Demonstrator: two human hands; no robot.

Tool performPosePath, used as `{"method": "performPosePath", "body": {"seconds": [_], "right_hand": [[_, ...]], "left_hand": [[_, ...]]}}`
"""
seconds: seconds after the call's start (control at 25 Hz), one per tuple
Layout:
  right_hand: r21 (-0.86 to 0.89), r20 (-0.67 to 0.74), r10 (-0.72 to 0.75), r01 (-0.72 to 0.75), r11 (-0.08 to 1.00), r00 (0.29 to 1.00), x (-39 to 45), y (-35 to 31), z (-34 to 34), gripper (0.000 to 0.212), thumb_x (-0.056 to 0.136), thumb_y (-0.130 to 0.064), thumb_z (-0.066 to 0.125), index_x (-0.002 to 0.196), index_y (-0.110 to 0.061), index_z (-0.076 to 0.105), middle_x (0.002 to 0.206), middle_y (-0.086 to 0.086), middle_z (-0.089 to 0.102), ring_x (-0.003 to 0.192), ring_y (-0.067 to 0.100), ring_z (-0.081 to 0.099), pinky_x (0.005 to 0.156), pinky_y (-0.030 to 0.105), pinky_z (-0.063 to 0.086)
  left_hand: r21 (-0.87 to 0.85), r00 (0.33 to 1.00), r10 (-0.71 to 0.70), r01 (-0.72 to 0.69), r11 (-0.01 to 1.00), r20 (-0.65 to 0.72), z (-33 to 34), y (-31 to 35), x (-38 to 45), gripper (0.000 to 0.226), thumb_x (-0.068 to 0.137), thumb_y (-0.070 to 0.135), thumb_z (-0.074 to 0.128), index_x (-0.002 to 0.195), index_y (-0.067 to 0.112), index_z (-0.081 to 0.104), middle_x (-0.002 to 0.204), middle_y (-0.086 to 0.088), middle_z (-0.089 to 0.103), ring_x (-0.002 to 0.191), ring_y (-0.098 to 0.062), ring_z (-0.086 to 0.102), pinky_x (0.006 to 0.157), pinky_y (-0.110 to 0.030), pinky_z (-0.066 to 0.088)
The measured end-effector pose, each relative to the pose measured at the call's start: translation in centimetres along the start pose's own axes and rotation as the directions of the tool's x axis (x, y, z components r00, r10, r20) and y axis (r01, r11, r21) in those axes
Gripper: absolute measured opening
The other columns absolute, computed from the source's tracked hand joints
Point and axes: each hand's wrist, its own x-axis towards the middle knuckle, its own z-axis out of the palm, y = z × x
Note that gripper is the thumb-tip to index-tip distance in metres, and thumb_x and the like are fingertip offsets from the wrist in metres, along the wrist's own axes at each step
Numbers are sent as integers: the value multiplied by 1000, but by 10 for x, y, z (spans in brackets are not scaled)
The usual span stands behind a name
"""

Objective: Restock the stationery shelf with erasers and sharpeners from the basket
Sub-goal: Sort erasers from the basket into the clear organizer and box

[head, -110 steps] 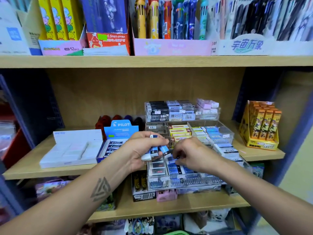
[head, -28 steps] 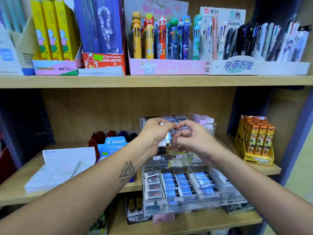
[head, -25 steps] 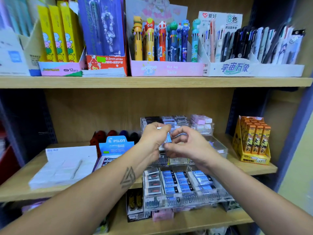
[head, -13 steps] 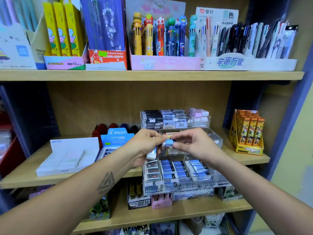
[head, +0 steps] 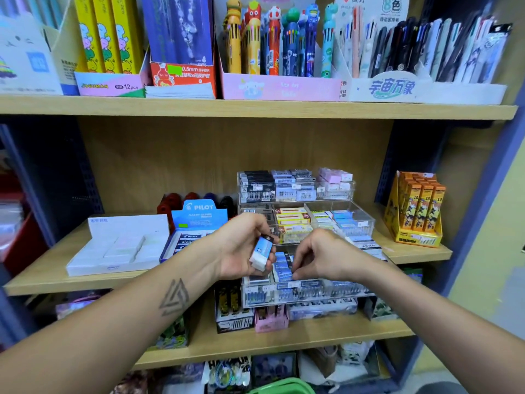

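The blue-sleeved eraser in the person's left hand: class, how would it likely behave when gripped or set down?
The eraser is a small block, so it probably feels light and fairly stiff in the left hand. Its flat sides suggest it would lie still, not roll. The glossy-looking sleeve may be a little slippery.

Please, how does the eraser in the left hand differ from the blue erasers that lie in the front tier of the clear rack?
The eraser in the left hand is held in the air, tilted, by the left hand; the blue erasers in the rack lie flat, side by side. The held eraser shows its white end outside the sleeve; the rack erasers show mostly blue sleeves. The right hand touches only the rack erasers. Both have blue sleeves.
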Motion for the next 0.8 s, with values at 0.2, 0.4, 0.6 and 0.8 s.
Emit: {"method": "performPosePath", "body": {"seconds": [0.2,0.4,0.6,0.8], "right_hand": [[5,-27,-53,53,999,998,5,-1,-6,9,81,-14,79,89,-17,81,84,1,72,74,13,63,70,27,51],[357,-107,-168,195,913,980,-4,-5,-29,58,81,14,69,132,-13,62,119,4,67,98,17,68,85,27,58],[222,-137,-204,231,947,969,-13,12,-49,33,75,0,83,106,-8,76,102,3,74,95,20,70,86,32,58],[-115,-207,-21,-3,993,978,-25,45,-70,22,78,-19,85,97,-22,75,93,-10,68,80,4,65,75,24,52]], "left_hand": [[-93,980,177,-168,981,94,-3,-5,0,15,94,-13,43,100,-7,55,85,-26,67,81,-36,68,78,-49,60],[10,975,192,-195,981,110,1,-7,5,39,89,-11,60,127,-10,48,103,-35,66,85,-40,72,71,-46,62],[9,969,202,-206,979,142,24,-4,13,30,90,-4,62,118,-11,52,99,-36,67,82,-43,71,73,-47,62],[242,978,209,-206,948,12,43,1,30,12,100,0,51,112,-3,51,93,-28,70,72,-32,71,55,-33,61]]}}
